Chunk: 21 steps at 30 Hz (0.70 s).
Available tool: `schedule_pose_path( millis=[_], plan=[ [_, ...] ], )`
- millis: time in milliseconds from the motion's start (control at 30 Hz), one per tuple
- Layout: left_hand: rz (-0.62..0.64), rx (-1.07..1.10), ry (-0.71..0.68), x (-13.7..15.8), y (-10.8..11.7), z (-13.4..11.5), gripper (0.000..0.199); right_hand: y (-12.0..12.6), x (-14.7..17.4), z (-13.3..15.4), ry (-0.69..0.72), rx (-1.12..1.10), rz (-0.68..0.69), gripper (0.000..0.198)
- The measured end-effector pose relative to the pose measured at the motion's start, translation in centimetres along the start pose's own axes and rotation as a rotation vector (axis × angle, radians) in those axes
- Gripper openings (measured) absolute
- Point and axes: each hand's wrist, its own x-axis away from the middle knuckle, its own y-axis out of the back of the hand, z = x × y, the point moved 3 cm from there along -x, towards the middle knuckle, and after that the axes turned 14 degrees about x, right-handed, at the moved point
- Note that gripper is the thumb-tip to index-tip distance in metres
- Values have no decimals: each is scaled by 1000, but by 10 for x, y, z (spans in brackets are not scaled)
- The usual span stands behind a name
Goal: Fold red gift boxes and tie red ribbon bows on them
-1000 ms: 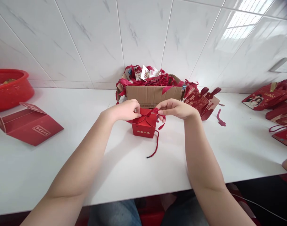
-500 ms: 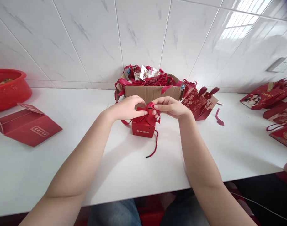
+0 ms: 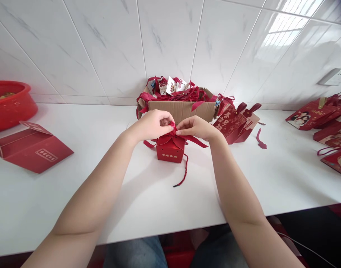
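A small red gift box [image 3: 170, 152] with gold lettering stands upright on the white table [image 3: 164, 208]. Red ribbon [image 3: 196, 141] is gathered over its folded top, one tail reaching out to the right. My left hand [image 3: 156, 124] is closed, thumb and fingers pinching the ribbon loop above the box. From the other side my right hand [image 3: 195, 128] pinches the ribbon close to the same spot, its fingertips partly hiding the knot. A dark red twisted cord [image 3: 186, 171] trails from the box onto the table.
Behind the box, a cardboard carton [image 3: 173, 108] holds ribbons and tags. Red gift bags [image 3: 229, 124] stand to its right, and more bags [image 3: 321, 115] at far right. On the left lie an opened red box [image 3: 38, 152] and a red basin [image 3: 13, 108].
The ribbon tail now extends out to the right of the box. My right hand has shifted slightly left and down, and both hands' fingertips have come together at the ribbon.
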Motion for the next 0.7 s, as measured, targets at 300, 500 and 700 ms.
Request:
schedule_pose_path(
  millis=[300,500,700],
  plan=[
    [19,145,18,-4,-3,7,18,-9,-5,6,81,39,-26,26],
    [62,-111,185,-3,5,20,32,-10,-8,0,77,-35,-6,27],
    [127,-279,219,-7,-1,20,20,-8,-8,-4,84,-109,15,28]
  ],
)
